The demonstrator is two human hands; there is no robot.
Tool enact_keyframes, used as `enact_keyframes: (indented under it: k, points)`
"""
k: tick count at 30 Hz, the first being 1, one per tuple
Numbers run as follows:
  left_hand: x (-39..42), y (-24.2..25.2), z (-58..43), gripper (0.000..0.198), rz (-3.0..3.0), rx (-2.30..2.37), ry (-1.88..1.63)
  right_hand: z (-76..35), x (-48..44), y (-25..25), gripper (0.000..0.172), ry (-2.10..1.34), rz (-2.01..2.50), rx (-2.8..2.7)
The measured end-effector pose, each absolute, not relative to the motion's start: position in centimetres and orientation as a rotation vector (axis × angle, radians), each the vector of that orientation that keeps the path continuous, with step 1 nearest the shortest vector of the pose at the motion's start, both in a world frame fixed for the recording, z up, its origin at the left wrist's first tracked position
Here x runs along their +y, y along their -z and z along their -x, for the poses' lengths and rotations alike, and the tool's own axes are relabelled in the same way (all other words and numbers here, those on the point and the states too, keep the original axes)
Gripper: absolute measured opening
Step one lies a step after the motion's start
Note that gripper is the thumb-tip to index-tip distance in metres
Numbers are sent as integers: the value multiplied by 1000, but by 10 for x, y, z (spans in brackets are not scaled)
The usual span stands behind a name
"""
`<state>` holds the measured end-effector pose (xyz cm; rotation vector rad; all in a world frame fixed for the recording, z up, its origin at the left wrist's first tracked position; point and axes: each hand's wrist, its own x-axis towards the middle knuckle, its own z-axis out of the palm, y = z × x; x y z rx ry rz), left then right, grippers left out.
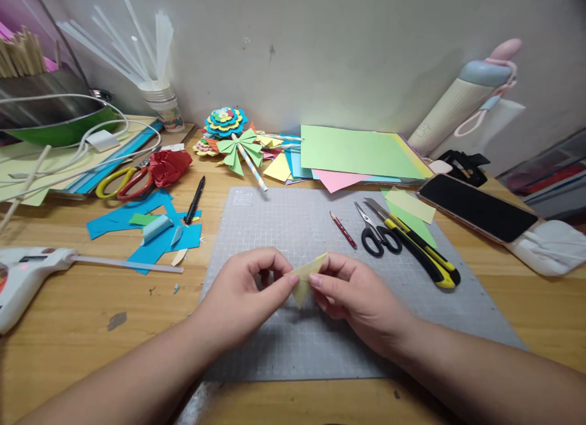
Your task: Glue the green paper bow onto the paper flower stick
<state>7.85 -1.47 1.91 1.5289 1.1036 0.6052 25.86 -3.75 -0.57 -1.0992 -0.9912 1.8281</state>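
The left hand (247,287) and right hand (352,290) each close thumb and forefinger on the pale yellow paper piece (306,275), held just above the grey cutting mat (293,223). Judged step: forming a fold. A further crease calls for aligned edges and a firm pinch.

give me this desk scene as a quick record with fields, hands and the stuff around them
left hand: pinches folded yellow paper at its left side
right hand: pinches the paper's right side
surface: grey cutting mat on wooden desk
right of hands: black scissors, yellow utility knife, phone
left of hands: glue gun, blue paper scraps
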Motion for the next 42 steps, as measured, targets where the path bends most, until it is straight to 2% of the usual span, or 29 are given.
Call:
enact_keyframes:
  k: [8,12,16,21,23,26,31,42]
  points:
    - [-15,-19,-80,19,-1434,1098,-551,-261,-41,5,32,-1636,1117,-1241]
    - [-18,-16,-80,21,-1405,1023,-433,-261,-41,4,27,-1581,1120,-1251]
    - [-15,-14,-80,23,-1355,1046,-525,-262,-39,2,21,-1541,1163,-1281]
    - [-13,-15,-80,13,-1407,1094,-580,-260,-38,0,18,-1505,1229,-1412]
    - [-14,-15,-79,14,-1515,1114,-543,-258,-39,0,18,-1499,1239,-1503]
    - [-14,-16,-79,5,-1700,1084,-462,-257,-41,1,16,-1450,1240,-1611]
    - [-15,-15,-79,7,-1774,1111,-452,-257,-41,2,9,-1396,1252,-1607]
    - [-17,-14,-79,9,-1944,1121,-452,-257,-43,0,15,-1358,1262,-1630]
